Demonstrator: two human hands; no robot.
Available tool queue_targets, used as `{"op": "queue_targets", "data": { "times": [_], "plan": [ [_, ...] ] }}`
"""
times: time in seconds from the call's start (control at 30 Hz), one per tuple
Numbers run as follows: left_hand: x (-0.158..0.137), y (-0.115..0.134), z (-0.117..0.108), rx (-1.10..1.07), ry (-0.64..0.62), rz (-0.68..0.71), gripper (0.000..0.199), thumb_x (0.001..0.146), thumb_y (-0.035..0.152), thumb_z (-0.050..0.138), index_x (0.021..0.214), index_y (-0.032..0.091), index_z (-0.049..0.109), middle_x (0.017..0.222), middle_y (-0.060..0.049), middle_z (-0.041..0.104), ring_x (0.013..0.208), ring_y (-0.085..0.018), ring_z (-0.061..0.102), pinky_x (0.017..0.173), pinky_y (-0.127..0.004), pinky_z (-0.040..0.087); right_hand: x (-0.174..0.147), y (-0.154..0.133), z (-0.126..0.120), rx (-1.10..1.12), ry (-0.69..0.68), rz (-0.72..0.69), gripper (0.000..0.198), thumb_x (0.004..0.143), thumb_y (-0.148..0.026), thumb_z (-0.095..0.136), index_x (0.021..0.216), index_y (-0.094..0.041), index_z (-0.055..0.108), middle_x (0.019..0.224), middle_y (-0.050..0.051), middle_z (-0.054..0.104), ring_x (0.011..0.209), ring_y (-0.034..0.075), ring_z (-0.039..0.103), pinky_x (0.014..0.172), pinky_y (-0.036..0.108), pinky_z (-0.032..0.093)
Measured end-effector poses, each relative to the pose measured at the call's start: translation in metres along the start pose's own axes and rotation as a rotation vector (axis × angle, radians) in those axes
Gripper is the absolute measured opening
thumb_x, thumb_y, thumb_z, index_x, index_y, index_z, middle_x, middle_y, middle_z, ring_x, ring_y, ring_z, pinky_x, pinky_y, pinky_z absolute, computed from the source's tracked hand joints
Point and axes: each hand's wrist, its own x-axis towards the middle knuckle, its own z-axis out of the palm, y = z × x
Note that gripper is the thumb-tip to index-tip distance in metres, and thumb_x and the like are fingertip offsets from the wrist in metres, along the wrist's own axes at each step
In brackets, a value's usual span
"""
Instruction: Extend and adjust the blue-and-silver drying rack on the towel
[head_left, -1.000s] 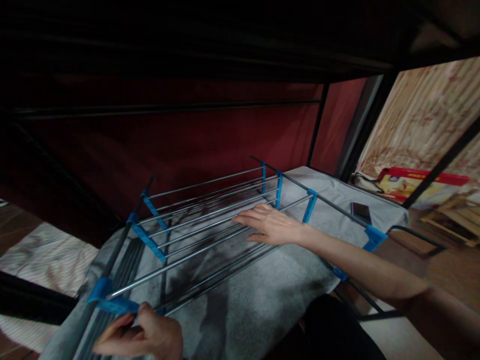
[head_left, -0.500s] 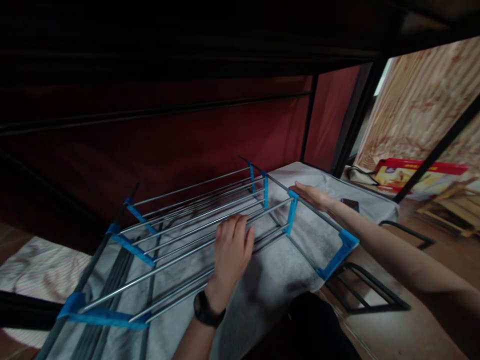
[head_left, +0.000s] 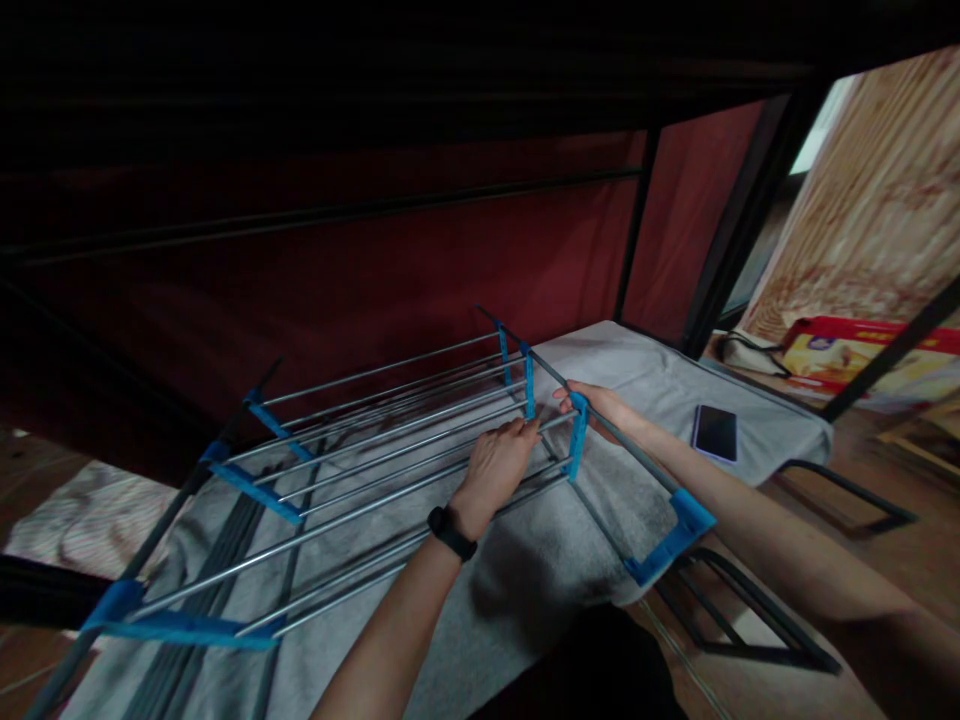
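Observation:
A metal rod rack (head_left: 360, 445) with blue plastic connectors lies flat on a grey fabric-covered surface (head_left: 525, 570). My left hand (head_left: 499, 465), with a black watch on the wrist, grips one of the silver rods close to a blue connector (head_left: 577, 436) at the rack's right end. My right hand (head_left: 600, 405) is closed around the dark side rod right beside that same blue connector. Another blue connector (head_left: 679, 525) sits lower on that side rod, under my right forearm.
A dark phone (head_left: 715, 432) lies on the grey fabric at the right. Dark red fabric walls and black frame bars enclose the back. Loose dark rods (head_left: 195, 600) lie under the rack's left end. A red and yellow box (head_left: 855, 355) stands beyond the frame.
My left hand slid right along the rods to the right end of the rack. My right hand closed on the side rod near the blue connector. The view shifted slightly.

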Motion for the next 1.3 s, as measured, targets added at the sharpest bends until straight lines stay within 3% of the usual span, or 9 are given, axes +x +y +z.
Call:
{"op": "queue_targets", "data": {
  "times": [0.6,1.3],
  "plan": [
    [0.0,-0.002,-0.002,-0.011,-0.041,-0.031,0.04,0.107,0.035,0.031,0.138,0.028,0.056,0.117,-0.007,0.072,0.095,-0.018,0.072,0.078,-0.029,0.051,-0.005,-0.007,0.013,-0.058,0.065,0.025,0.03,0.097,-0.032,0.049,0.083,-0.017,0.071,0.06,0.003,0.064,0.058,0.015,0.057,0.061,0.026,0.045],
    [-0.003,-0.012,0.004,-0.067,0.005,-0.024,0.03,0.106,0.031,0.035,0.12,0.026,0.061,0.108,-0.005,0.073,0.093,-0.019,0.072,0.075,-0.028,0.051,-0.001,-0.002,0.019,-0.037,0.058,0.039,0.032,0.101,-0.031,0.046,0.082,-0.017,0.07,0.062,0.003,0.064,0.057,0.014,0.056,0.059,0.026,0.045]
  ]
}}
